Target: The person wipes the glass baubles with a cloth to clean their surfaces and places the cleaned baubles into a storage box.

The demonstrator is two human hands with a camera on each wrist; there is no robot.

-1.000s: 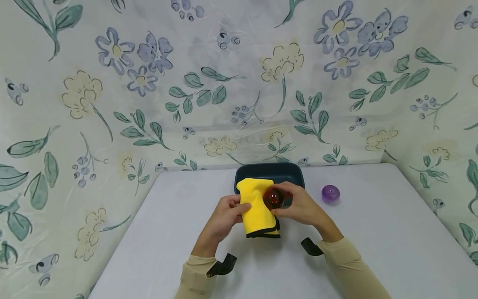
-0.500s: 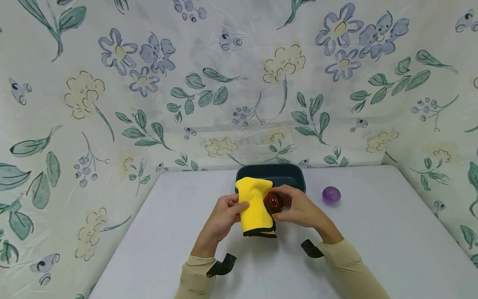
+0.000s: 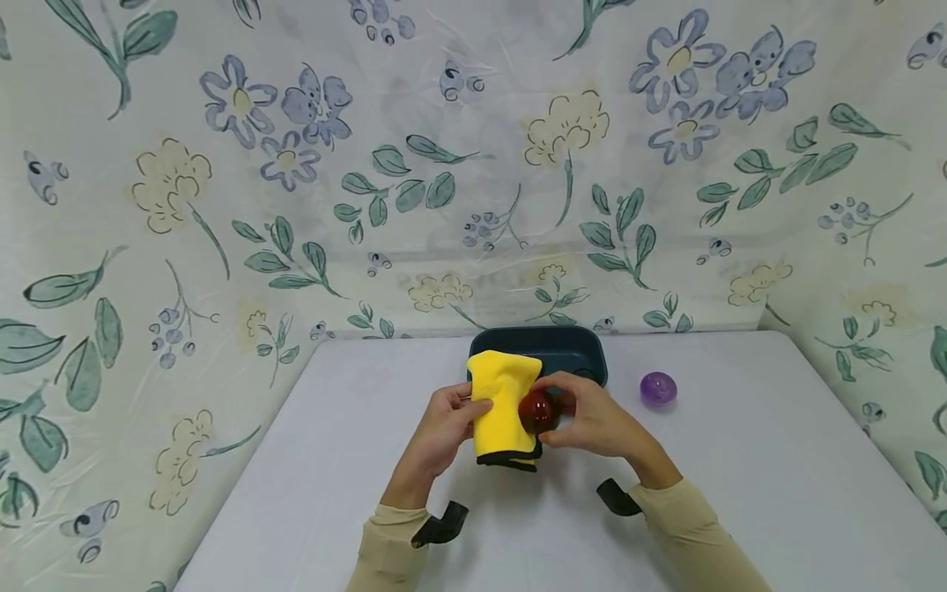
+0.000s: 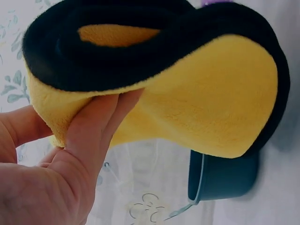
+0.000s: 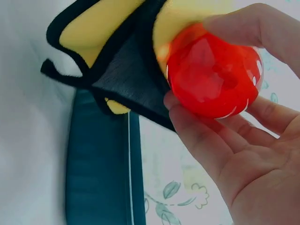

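Observation:
My left hand (image 3: pixel 446 427) pinches a folded yellow cloth (image 3: pixel 499 411) with black edging, thumb in front and fingers behind. In the left wrist view the cloth (image 4: pixel 211 98) curls into loose folds above the fingers. Between thumb and fingers my right hand (image 3: pixel 592 415) grips a shiny, see-through red ball (image 3: pixel 538 411). The ball overlaps the cloth's right side in the head view. In the right wrist view the red ball (image 5: pixel 213 75) sits against the cloth (image 5: pixel 93 37), whose dark inner face shows.
Behind the hands stands a dark teal tub (image 3: pixel 570 345), its front partly hidden by the cloth and right hand. A purple ball (image 3: pixel 658 390) lies on the white table (image 3: pixel 311 460) to the tub's right. Flowered fabric hangs behind the table.
The right hand has lowered slightly with the red ball, and more of the ball shows in front of the cloth. The cloth has swung a little left at its bottom.

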